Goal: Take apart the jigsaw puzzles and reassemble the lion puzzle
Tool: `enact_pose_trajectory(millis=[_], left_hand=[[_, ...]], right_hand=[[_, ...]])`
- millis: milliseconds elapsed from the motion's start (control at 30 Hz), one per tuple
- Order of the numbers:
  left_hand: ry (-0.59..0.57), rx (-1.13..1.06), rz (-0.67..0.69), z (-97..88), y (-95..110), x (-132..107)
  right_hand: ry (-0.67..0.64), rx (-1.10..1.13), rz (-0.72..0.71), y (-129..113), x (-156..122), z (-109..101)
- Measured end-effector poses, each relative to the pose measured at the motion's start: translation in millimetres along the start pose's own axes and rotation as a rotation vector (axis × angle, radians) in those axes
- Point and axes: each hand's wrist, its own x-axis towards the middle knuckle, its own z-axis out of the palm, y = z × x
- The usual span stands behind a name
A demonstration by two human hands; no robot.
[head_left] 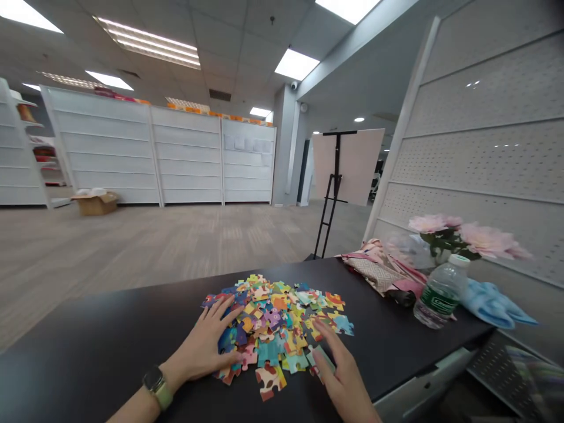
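A heap of colourful jigsaw puzzle pieces [272, 317] lies on the black table [145, 329] in front of me. My left hand [211, 338], with a watch [155, 382] on a green band at its wrist, rests against the heap's left side with its fingers spread. On the right, my right hand [341, 367] touches the near right edge of the heap, thumb and fingers apart. One brown-and-white puzzle piece [269, 380] lies at the near edge of the heap, between the two hands. Neither hand grips a piece that I can make out.
To the right stand a clear water bottle [438, 294] with a green label and pink flowers [476, 236]. Folded patterned cloth [379, 270] and a blue cloth [496, 302] lie near them. Beyond the table is an easel [337, 170]; a cardboard box [97, 204] sits by white shelving.
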Motion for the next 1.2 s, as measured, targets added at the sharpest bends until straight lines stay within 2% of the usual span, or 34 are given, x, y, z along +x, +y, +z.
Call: enact_pose_trajectory(millis=[100,200,233,300,367,433,500,600,667,767,833,933,1067,1133,1200], left_hand=[[-0.014,-0.008,0.011,5.1,3.5,-0.1],[0.002,-0.001,0.038,7.4,10.5,2.3],[0.002,0.0,0.042,7.6,13.0,3.6],[-0.005,0.002,0.037,7.3,17.1,6.3],[-0.009,0.002,0.025,6.3,19.1,7.7],[-0.005,-0.001,0.023,4.7,18.8,7.0],[-0.007,-0.011,0.018,2.4,16.3,5.1],[-0.023,-0.018,-0.023,-2.2,10.6,4.4],[-0.031,-0.012,-0.056,-5.0,7.8,6.7],[-0.067,-0.013,-0.068,-6.4,8.6,12.3],[-0.075,-0.028,-0.059,-5.2,12.5,15.4],[-0.009,-0.058,-0.053,-0.9,19.5,18.8],[0.075,-0.081,-0.062,6.4,21.7,26.0],[0.044,-0.078,-0.095,9.0,20.0,30.8],[-0.018,-0.076,-0.114,10.0,18.7,34.5]], right_hand=[[0.203,0.085,0.005,24.2,13.5,-21.6],[0.267,0.006,0.024,32.2,22.2,-39.3],[0.236,-0.029,-0.007,26.3,23.6,-39.4],[0.078,-0.075,-0.144,1.8,24.3,-28.4],[-0.128,-0.118,-0.299,-31.2,22.8,-6.3],[-0.239,-0.171,-0.388,-59.1,20.9,18.2],[-0.276,-0.216,-0.452,-72.0,20.4,36.0],[-0.24,-0.245,-0.515,-61.8,25.2,40.1],[-0.141,-0.231,-0.459,-43.1,33.4,30.2],[0.009,-0.264,-0.219,-15.3,54.0,12.1],[0.039,-0.344,-0.115,-6.7,71.4,7.0],[-0.059,-0.356,-0.124,-17.1,98.4,15.9],[-0.364,-0.283,-0.103,-54.4,126.3,48.2],[-0.461,-0.312,-0.071,-67.3,132.0,63.4],[-0.492,-0.344,-0.086,-72.6,131.3,72.8]])
